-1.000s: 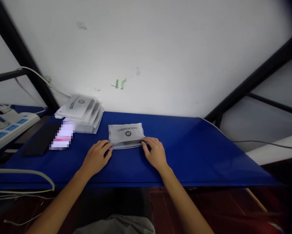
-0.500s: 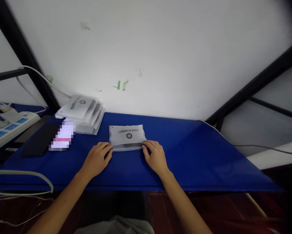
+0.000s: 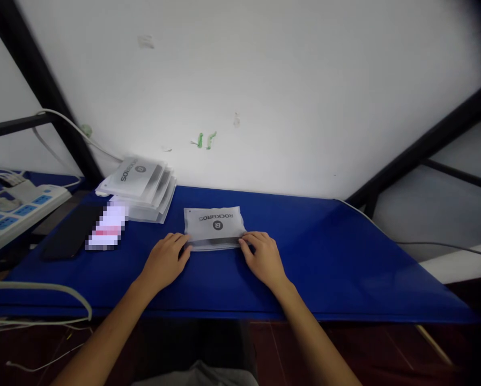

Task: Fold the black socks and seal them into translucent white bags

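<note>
A white frosted ROCKBROS packet lies flat on the blue table, its print upside down and a dark strip along its near side. My left hand has its fingertips on the packet's near left corner, thumb and fingers apart. At the near right corner, my right hand touches the edge with thumb and forefinger, a gap showing between them. Several similar packets form a stack at the back left, against the wall.
A dark phone and a pixelated bright item lie left of my left hand. Farther left is a white power strip with cables. A white wall rises behind the table.
The whole view has shifted slightly, so everything appears a little farther right. Both hands remain at the packet's near corners, with the left thumb and fingers slightly more spread.
</note>
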Available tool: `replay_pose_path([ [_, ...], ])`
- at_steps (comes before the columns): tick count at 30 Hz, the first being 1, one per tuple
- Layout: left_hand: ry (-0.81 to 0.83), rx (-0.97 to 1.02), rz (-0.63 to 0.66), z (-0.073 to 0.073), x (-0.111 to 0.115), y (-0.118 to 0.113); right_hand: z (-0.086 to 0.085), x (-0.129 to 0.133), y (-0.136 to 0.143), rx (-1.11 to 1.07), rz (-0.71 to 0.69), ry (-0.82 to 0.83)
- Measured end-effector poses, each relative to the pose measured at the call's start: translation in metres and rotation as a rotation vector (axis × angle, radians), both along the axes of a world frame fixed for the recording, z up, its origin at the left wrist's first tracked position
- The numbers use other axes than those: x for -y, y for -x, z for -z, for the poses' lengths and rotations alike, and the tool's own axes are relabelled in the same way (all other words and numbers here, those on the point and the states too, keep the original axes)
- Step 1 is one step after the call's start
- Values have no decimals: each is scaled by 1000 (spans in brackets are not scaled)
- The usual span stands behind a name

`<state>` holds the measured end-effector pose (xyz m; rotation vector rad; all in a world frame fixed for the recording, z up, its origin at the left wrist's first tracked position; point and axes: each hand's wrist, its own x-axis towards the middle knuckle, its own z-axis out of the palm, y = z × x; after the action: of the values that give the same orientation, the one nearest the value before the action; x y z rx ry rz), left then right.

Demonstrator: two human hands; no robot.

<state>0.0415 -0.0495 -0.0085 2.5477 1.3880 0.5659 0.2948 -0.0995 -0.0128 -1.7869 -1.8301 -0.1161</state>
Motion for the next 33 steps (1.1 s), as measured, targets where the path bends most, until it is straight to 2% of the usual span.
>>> replay_pose_path([
  [3, 42, -44, -89, -13, -9, -13, -11, -13, -4, -7, 20, 28],
  [7, 32, -45, -160, -24, -31, -37, -19, -44, -10, -41, 42, 26],
  [13, 27, -55, -258, -23, -66, -63, -7, -85, -17, -88, 24, 102],
  [16, 39, -54, -253, -15, -74, -66, 1, -88, -20, -90, 27, 115],
  [20, 44, -50, -196, -5, -73, -66, 3, -84, -23, -83, 42, 125],
  [26, 30, -39, -137, -2, -69, -63, -1, -82, -21, -77, 97, 132],
  [28, 20, -37, -162, -3, -70, -61, -1, -79, -21, -76, 110, 134],
  [33, -10, -42, -341, -1, -74, -56, 5, -79, -22, -97, 117, 83],
])
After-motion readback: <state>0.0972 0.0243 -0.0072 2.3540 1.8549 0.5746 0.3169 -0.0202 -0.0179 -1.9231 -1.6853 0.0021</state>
